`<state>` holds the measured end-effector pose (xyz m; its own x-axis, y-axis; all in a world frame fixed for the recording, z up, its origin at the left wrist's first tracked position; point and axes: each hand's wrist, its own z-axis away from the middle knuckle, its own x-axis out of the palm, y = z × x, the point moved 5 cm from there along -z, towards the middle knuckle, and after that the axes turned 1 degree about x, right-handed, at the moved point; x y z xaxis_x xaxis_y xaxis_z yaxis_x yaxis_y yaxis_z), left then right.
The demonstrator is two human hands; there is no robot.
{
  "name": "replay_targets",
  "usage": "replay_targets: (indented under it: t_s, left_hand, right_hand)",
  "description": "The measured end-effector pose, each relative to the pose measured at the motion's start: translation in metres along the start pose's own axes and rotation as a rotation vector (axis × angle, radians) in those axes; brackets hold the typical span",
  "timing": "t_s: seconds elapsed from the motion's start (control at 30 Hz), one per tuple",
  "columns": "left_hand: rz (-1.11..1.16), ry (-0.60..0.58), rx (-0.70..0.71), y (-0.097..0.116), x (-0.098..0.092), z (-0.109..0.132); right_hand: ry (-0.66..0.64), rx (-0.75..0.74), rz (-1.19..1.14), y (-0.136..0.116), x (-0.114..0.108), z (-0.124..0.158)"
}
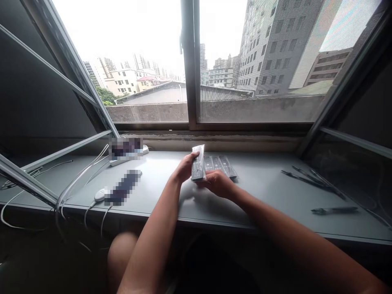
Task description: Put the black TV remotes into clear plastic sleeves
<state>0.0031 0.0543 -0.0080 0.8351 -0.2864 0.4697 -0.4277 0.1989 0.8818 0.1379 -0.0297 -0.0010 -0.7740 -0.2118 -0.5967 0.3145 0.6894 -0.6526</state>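
A slim grey packet in clear plastic wrap [198, 164] is held up at a tilt over the desk. My left hand [185, 167] grips it from the left, thumb across its face. At its lower right corner, my right hand [219, 183] is closed on the wrapping, with the fingertips partly hidden. Just behind the right hand, several similar wrapped grey packets [218, 163] lie side by side on the desk, partly covered by that hand. Print on the packets is too small to read.
The pale desk [260, 171] runs below a window. On the left are a blurred-out phone-like object [124, 188], a white round charger [99, 195], a power strip [128, 157] and loose cables. Several pens [333, 210] lie at the right. Metal frame bars [45, 153] slant up at both sides.
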Motion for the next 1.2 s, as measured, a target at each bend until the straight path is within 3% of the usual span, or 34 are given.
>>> replay_targets:
  t_s: [0.17, 0.5, 0.73, 0.9, 1.2]
  left_hand:
    - [-0.085, -0.133, -0.133, -0.007, 0.005, 0.005]
    - [-0.159, -0.310, -0.084, -0.004, 0.012, 0.011]
    - [-0.098, -0.435, -0.068, -0.001, 0.021, 0.018]
    - [-0.047, -0.456, -0.107, -0.006, 0.018, 0.019]
    - [-0.107, -0.451, -0.156, -0.008, 0.019, 0.023]
  right_hand:
    - [-0.018, -0.164, 0.313, -0.005, -0.006, 0.002]
    - [0.188, -0.237, 0.550, -0.008, -0.022, 0.004]
    - [0.304, -0.178, 0.644, -0.008, -0.036, 0.005]
    - [0.310, -0.125, 0.690, -0.007, -0.040, 0.004]
    - [0.397, -0.016, 0.567, 0.002, -0.048, 0.002]
